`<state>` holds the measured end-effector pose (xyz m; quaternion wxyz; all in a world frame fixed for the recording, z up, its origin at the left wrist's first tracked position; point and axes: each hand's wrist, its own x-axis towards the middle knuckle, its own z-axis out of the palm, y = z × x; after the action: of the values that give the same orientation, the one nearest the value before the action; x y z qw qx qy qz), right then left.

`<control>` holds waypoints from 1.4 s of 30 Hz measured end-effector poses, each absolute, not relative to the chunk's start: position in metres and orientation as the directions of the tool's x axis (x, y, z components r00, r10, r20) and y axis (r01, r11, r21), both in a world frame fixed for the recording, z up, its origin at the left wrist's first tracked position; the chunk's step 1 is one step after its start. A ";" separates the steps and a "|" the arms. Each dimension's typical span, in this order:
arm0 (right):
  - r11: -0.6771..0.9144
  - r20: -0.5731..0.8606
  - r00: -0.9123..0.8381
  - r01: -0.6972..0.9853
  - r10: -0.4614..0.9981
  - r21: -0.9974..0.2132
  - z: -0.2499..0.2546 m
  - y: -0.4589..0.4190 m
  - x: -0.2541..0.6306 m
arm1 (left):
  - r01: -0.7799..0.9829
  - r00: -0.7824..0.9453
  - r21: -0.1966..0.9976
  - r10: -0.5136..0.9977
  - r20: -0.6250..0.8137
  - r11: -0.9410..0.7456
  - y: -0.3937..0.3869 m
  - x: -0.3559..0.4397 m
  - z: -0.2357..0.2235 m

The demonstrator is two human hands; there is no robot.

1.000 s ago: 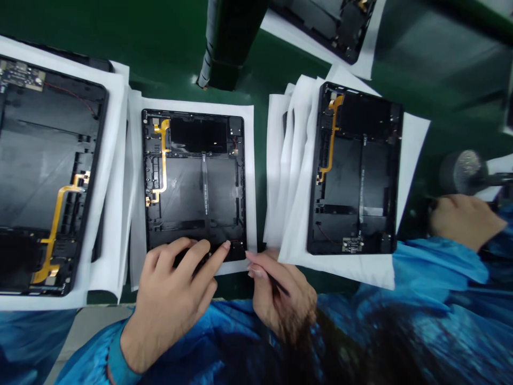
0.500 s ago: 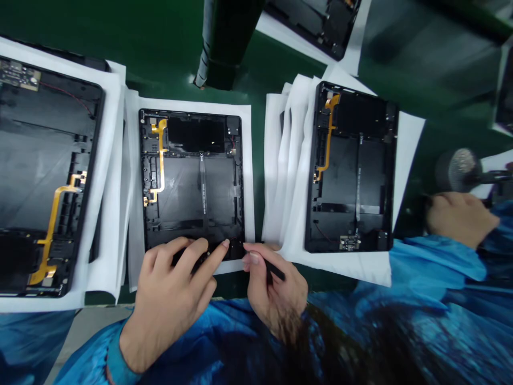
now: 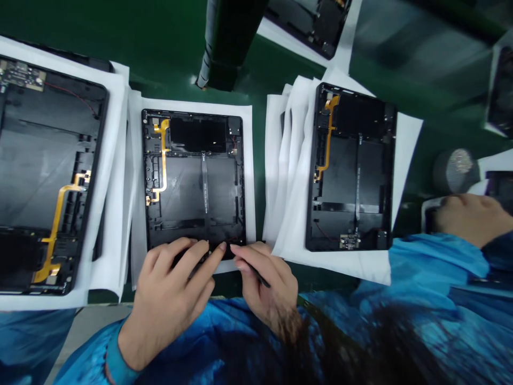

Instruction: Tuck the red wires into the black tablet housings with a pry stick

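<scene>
Grip pressed together, the right hand (image 3: 270,286) pinches a slim black tool (image 3: 257,275) between thumb and forefinger at the lower right corner of a dark case (image 3: 182,179); whether the tip touches is too small to tell. Beside it, the left hand (image 3: 170,291) lies with fingers loosely spread over the case's lower edge, forefinger reaching toward the tool, thumb below the edge. Blue cloth gathers at the left wrist in a cuff (image 3: 127,350).

Directly in front of the person, the case lies flat on a white sheet (image 3: 249,166), an orange ribbon (image 3: 164,160) running down its left side and a flat cable (image 3: 206,184) down its middle. To the right, a second case (image 3: 339,187) tops a stack of rumpled sheets (image 3: 276,160); to the left, a third (image 3: 44,144) is cut off by the picture's edge. Beyond, a dark post (image 3: 234,43) stands on the green desk (image 3: 172,67), with another case (image 3: 315,21) past it. At far right, a co-worker's blurred hand (image 3: 473,218) is near a round, mesh-faced object (image 3: 457,170).
</scene>
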<state>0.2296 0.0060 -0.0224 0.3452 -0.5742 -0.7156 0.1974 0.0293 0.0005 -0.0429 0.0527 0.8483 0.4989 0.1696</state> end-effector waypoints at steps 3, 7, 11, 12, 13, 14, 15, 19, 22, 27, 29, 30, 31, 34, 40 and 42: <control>0.264 0.256 -0.110 0.653 0.960 -0.710 -0.020 0.005 0.233 | 0.798 0.487 0.281 0.844 0.223 -0.534 -0.001 0.021 -0.039; 0.278 0.231 -0.156 0.594 0.960 -0.755 -0.015 0.000 0.229 | 0.795 0.481 0.298 0.849 0.221 -0.528 -0.003 0.015 -0.038; 0.218 0.182 -0.120 0.573 0.976 -0.790 -0.013 -0.002 0.219 | 0.790 0.518 0.304 0.845 0.134 -0.533 -0.012 0.009 -0.047; 0.212 0.172 -0.125 0.569 0.977 -0.794 -0.014 -0.002 0.217 | 0.790 0.524 0.312 0.845 0.103 -0.528 -0.015 0.008 -0.050; 0.213 0.172 -0.127 0.566 0.977 -0.796 -0.014 -0.002 0.216 | 0.793 0.524 0.320 0.848 0.077 -0.519 -0.018 0.006 -0.053; 0.219 0.172 -0.136 0.563 0.976 -0.797 -0.014 -0.001 0.216 | 0.798 0.517 0.328 0.854 0.057 -0.505 -0.021 0.004 -0.055; 0.228 0.178 -0.143 0.560 0.974 -0.797 -0.014 -0.001 0.216 | 0.804 0.510 0.334 0.859 0.040 -0.492 -0.024 0.003 -0.058; 0.247 0.166 -0.191 0.566 0.967 -0.786 -0.014 0.001 0.218 | 0.805 0.528 0.323 0.849 -0.008 -0.498 -0.026 0.002 -0.061; 0.247 0.164 -0.195 0.567 0.967 -0.785 -0.015 0.001 0.219 | 0.790 0.523 0.315 0.847 0.102 -0.526 -0.020 0.007 -0.056; 0.234 0.179 -0.153 0.544 0.972 -0.806 -0.018 0.001 0.218 | 0.796 0.488 0.292 0.847 0.210 -0.530 -0.014 0.012 -0.050; 0.235 0.178 -0.156 0.546 0.972 -0.804 -0.018 0.001 0.217 | 0.810 0.497 0.287 0.859 0.126 -0.511 -0.020 0.009 -0.055; 0.238 0.179 -0.160 0.549 0.971 -0.801 -0.018 0.001 0.217 | 0.819 0.498 0.288 0.864 0.073 -0.496 -0.025 0.007 -0.059; 0.239 0.179 -0.162 0.549 0.970 -0.801 -0.018 0.001 0.217 | 0.829 0.494 0.289 0.869 0.020 -0.478 -0.029 0.006 -0.063; 0.233 0.177 -0.155 0.549 0.972 -0.802 -0.019 0.000 0.217 | 0.844 0.487 0.292 0.871 -0.065 -0.450 -0.038 0.002 -0.069; 0.187 0.155 -0.105 0.545 0.982 -0.817 -0.019 -0.001 0.213 | 0.815 0.498 0.303 0.865 0.070 -0.494 -0.024 0.008 -0.057; 0.142 0.127 -0.066 0.543 0.990 -0.828 -0.018 -0.001 0.210 | 0.813 0.498 0.290 0.861 0.107 -0.506 -0.019 0.010 -0.054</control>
<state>0.2103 -0.0010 -0.0179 0.3640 -0.5785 -0.6624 0.3068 0.0100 -0.0193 -0.0538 0.1009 0.8595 0.4867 0.1193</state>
